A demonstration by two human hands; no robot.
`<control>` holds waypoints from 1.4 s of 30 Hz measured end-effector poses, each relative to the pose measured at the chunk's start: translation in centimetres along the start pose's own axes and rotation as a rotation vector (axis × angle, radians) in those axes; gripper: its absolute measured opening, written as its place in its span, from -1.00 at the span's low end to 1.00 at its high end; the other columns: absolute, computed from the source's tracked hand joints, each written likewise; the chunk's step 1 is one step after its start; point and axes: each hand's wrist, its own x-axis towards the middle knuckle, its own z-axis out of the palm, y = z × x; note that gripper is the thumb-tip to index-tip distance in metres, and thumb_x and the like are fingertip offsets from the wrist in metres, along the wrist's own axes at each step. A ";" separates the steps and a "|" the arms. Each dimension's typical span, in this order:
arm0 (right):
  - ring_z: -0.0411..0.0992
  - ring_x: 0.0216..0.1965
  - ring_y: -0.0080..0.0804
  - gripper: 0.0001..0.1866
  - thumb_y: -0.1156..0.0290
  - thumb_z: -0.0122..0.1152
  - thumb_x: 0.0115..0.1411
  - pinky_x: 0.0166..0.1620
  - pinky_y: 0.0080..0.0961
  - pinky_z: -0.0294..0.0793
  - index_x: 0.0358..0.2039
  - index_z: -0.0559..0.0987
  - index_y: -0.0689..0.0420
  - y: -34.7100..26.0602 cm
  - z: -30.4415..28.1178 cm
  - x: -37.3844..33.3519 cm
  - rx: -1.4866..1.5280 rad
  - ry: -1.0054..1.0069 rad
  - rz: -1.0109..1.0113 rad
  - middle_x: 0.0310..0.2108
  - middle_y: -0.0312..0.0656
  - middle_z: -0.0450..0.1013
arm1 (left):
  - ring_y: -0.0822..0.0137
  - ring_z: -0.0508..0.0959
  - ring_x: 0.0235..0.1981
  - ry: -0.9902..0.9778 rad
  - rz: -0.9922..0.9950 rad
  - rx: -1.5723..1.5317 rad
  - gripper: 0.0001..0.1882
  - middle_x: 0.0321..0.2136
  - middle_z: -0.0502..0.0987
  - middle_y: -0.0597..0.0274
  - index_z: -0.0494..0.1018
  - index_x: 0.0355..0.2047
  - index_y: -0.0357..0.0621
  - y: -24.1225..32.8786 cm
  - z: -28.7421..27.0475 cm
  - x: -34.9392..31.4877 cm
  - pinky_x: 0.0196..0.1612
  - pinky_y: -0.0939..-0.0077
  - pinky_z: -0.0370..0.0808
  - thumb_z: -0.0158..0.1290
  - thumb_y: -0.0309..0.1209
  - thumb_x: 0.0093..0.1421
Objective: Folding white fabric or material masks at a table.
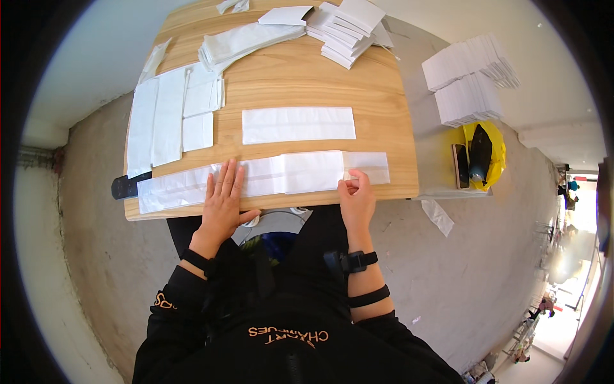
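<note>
A long strip of overlapping white, partly see-through plastic sleeves (262, 176) lies along the near edge of the wooden table. My left hand (222, 200) rests flat on its left part, fingers spread. At the strip's right part, my right hand (357, 200) has its fingers curled, with thumb and forefinger pinched at the lower corner of a whiter section. The strip's clearer end (371, 168) sticks out to the right beyond that pinch. Just behind the strip, a separate white plastic sleeve (298, 125) lies flat.
White sleeves (167, 115) lie in rows at the table's left, above a black object (132, 186). A sleeve pile (246, 41) and white folded cards (345, 32) occupy the back. On a grey surface at right are card stacks (470, 77), a phone (460, 165) and a yellow bag (497, 157).
</note>
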 end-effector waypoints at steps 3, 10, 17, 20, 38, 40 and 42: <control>0.47 -0.49 -0.37 -0.68 0.41 0.24 0.07 -0.35 -0.39 0.45 -0.13 0.50 0.11 0.0 -0.2 0.0 -0.063 -0.012 -0.010 -0.45 -0.24 0.52 | 0.05 -0.08 0.40 -0.009 0.006 0.010 0.12 0.37 -0.07 -0.06 -0.08 0.36 -0.23 0.0 0.0 0.0 0.38 0.00 -0.17 0.16 0.15 -0.03; 0.42 -0.33 -0.29 -0.65 0.44 0.24 0.04 -0.27 -0.35 0.45 -0.11 0.52 0.04 -1.9 -0.9 0.3 -0.199 0.016 -0.202 -0.23 -0.19 0.33 | 0.04 -0.09 0.41 -0.011 0.012 0.037 0.14 0.37 -0.07 -0.07 -0.07 0.36 -0.24 -0.4 0.1 -0.3 0.38 0.00 -0.18 0.12 0.21 -0.03; 0.37 -0.18 -0.17 -0.69 0.45 0.27 0.01 -0.18 -0.28 0.43 -0.17 0.57 0.03 -2.1 -0.5 1.8 -0.211 -0.094 -0.305 -0.24 -0.15 0.32 | 0.05 -0.09 0.41 -0.017 0.006 0.045 0.14 0.38 -0.07 -0.05 -0.06 0.35 -0.24 -0.6 0.1 -0.3 0.38 -0.01 -0.18 0.09 0.24 -0.04; 0.37 -0.18 -0.15 -0.68 0.45 0.29 -0.01 -0.19 -0.26 0.43 -0.18 0.57 0.04 -1.4 -0.3 2.0 -0.290 -0.157 -0.299 -0.25 -0.14 0.32 | 0.02 -0.11 0.41 -0.004 0.005 0.020 0.20 0.38 -0.09 -0.07 -0.06 0.35 -0.24 -0.4 -0.2 -0.2 0.37 -0.05 -0.19 0.19 0.21 -0.12; 0.38 -0.23 -0.26 -0.62 0.39 0.33 -0.02 -0.17 -0.37 0.42 -0.12 0.56 -0.02 0.0 -0.4 2.1 -0.269 -0.149 -0.307 -0.27 -0.20 0.32 | 0.10 -0.01 0.39 0.018 0.161 -0.102 0.20 0.36 0.01 0.03 0.04 0.31 -0.19 7.8 1.8 5.2 0.36 0.02 -0.03 0.39 -0.02 -0.28; 0.37 -0.13 -0.18 -0.59 0.36 0.34 0.00 -0.10 -0.33 0.42 -0.08 0.55 0.00 0.9 -0.8 2.3 -0.255 -0.113 -0.352 -0.18 -0.14 0.34 | 0.11 0.00 0.39 0.020 0.164 -0.113 0.19 0.36 0.01 0.03 0.04 0.31 -0.18 7.9 1.8 5.3 0.36 0.02 -0.02 0.40 -0.06 -0.28; 0.36 -0.09 -0.13 -0.55 0.34 0.35 0.00 -0.06 -0.29 0.41 -0.05 0.52 0.05 1.6 -1.7 2.7 -0.273 -0.006 -0.292 -0.13 -0.10 0.33 | 0.11 0.00 0.39 0.021 0.157 -0.120 0.18 0.36 0.01 0.04 0.04 0.32 -0.17 7.9 1.9 5.3 0.36 0.03 -0.02 0.40 -0.09 -0.27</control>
